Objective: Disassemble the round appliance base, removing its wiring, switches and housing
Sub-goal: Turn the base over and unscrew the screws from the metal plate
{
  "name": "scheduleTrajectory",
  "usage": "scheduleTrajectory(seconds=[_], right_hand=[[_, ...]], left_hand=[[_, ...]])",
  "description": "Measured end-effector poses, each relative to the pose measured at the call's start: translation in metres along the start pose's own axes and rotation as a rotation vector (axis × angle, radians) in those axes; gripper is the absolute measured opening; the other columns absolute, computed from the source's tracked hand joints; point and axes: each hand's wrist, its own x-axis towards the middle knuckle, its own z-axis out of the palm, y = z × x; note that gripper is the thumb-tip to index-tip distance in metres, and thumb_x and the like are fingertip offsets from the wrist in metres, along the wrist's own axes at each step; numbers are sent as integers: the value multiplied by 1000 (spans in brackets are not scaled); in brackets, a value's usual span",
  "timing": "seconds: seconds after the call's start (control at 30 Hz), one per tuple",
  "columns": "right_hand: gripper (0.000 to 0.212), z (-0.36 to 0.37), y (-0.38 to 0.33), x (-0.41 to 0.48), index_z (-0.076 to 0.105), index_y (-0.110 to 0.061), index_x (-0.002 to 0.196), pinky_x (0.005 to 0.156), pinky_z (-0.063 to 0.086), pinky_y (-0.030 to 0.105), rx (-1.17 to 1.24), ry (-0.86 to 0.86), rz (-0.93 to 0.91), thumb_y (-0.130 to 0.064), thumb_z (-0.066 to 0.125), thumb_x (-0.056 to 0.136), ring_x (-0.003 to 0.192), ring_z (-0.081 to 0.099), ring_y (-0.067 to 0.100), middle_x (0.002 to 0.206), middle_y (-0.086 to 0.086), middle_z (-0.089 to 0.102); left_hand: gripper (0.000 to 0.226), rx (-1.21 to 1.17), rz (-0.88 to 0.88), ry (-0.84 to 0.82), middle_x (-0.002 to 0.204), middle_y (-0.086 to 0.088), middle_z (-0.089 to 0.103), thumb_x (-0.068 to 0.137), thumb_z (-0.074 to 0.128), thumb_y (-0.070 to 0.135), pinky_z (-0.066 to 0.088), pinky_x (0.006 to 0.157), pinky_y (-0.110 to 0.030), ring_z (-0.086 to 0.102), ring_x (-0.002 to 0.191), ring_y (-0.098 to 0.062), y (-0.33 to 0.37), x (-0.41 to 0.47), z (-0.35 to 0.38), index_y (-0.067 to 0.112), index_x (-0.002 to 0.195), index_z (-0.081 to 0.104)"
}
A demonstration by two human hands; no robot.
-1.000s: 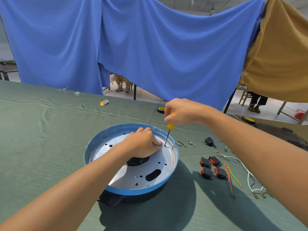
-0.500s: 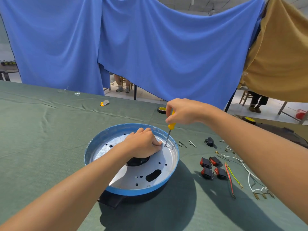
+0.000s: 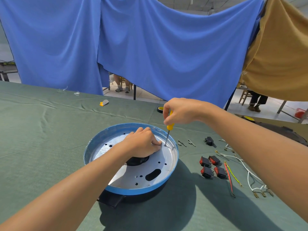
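Sitting on the worktop (image 3: 41, 139), the round appliance base (image 3: 133, 189) is being unscrewed: the grip of the right hand (image 3: 180, 111) is clamped on a yellow screwdriver (image 3: 170, 126), its tip set at 2 o'clock on the plate (image 3: 166, 165), beside the curled left hand (image 3: 141, 144). Four switches (image 3: 211, 166) and wires (image 3: 248, 175) are laid out at 3 o'clock, so only the housing is judged left. Whether the left grip pinches anything cannot be told; the screw head is hidden.
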Motion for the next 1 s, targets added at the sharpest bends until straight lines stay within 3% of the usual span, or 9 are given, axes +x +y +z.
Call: scheduleTrajectory(seconds=[0.07, 0.13, 0.23, 0.33, 0.47, 0.67, 0.73, 0.8, 1.0], right_hand=[[16, -3, 0, 1, 62, -24, 98, 54, 34, 24, 21, -49, -2, -31, 70, 85, 73, 52, 9, 86, -10, 56], [23, -2, 0, 2, 63, -21, 95, 55, 37, 26, -28, -30, 16, -41, 69, 85, 76, 54, 12, 87, -7, 59], [54, 2, 1, 4, 59, -14, 71, 55, 37, 29, -79, 34, 87, -65, 50, 89, 64, 51, 16, 66, -2, 59], [57, 0, -2, 3, 63, -14, 57, 55, 41, 28, -112, -19, 109, -51, 44, 96, 60, 56, 17, 51, -6, 63], [30, -2, -6, 0, 60, -14, 63, 50, 36, 26, -177, -54, 59, -31, 63, 87, 61, 49, 20, 61, -1, 60], [14, -6, -5, -2, 63, -21, 83, 63, 44, 30, -99, -157, -18, -31, 72, 85, 92, 62, 28, 91, 3, 64], [41, -5, -5, -2, 64, -10, 81, 57, 37, 27, -133, -156, 31, -51, 63, 87, 77, 59, 34, 79, 10, 63], [56, -5, -5, -2, 63, -9, 67, 50, 33, 25, -154, -135, 88, -56, 48, 94, 56, 50, 25, 59, 4, 57], [30, 0, 2, 2, 57, -13, 62, 51, 31, 26, -115, -19, 62, -31, 66, 85, 58, 42, 19, 59, -1, 48]], left_hand=[[33, 3, 3, 0, 128, 2, 47, 98, 45, 50, 30, 85, -36, 37, 119, -24, 0, 0, 0, 40, 121, 66], [33, 3, 3, -3, 128, 2, 47, 98, 45, 50, 30, 85, -36, 37, 120, -24, 0, -1, 0, 41, 122, 66], [32, -1, 4, -6, 129, 2, 46, 98, 45, 50, 31, 87, -38, 36, 121, -25, 0, -1, 0, 42, 122, 65], [32, -5, 3, -3, 130, 2, 46, 98, 45, 49, 32, 89, -39, 36, 121, -25, 0, -1, -1, 41, 122, 65], [33, -2, -3, -2, 130, 3, 46, 98, 45, 50, 29, 86, -37, 37, 121, -24, 1, -2, -1, 40, 119, 68], [33, 2, -5, -2, 128, 2, 47, 98, 44, 51, 31, 86, -37, 37, 118, -25, 2, -3, -2, 40, 117, 69], [32, 2, -1, -6, 128, 1, 47, 98, 44, 49, 33, 88, -39, 37, 119, -25, 3, -4, -2, 40, 118, 68], [32, 0, 0, -5, 129, 1, 46, 98, 45, 49, 32, 88, -39, 37, 120, -25, 3, -3, -3, 40, 119, 68], [34, 4, -5, -12, 131, 2, 46, 99, 45, 49, 33, 92, -39, 37, 121, -24, 4, -5, -3, 38, 121, 67]])
